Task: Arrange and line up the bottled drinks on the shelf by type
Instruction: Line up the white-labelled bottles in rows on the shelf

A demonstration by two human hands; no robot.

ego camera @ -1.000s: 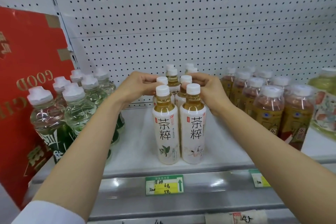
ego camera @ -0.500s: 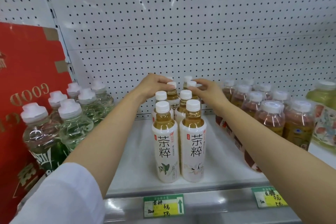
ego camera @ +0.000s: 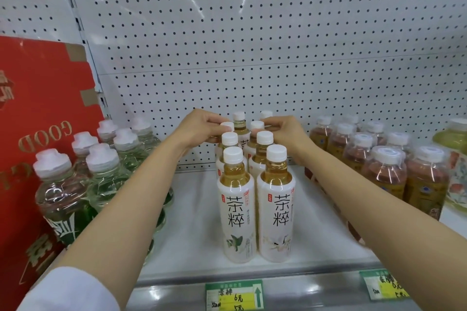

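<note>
Reaching deeper than 1 second ago, the left hand (ego camera: 199,127) and right hand (ego camera: 285,131) now pinch the third-row caps of the tea bottles (ego camera: 255,199) (2 files mid-shelf), suggesting the front rows are aligned.

We see only the caps of the rear tea bottles (ego camera: 257,125); the two front tea bottles (ego camera: 236,206) screen their bodies. The fingertips of the left hand (ego camera: 199,127) and the right hand (ego camera: 285,131) vanish among those caps, so we cannot tell which bottle each one grips. The left forearm covers the lower part of the green water bottles (ego camera: 101,171); the right forearm cuts across the amber bottles (ego camera: 384,171). The frame's left edge crops the red carton (ego camera: 38,108), the right edge a floral-labelled bottle (ego camera: 454,171). Handwriting on the price tags (ego camera: 233,295) is too blurred for us to read fully.
</note>
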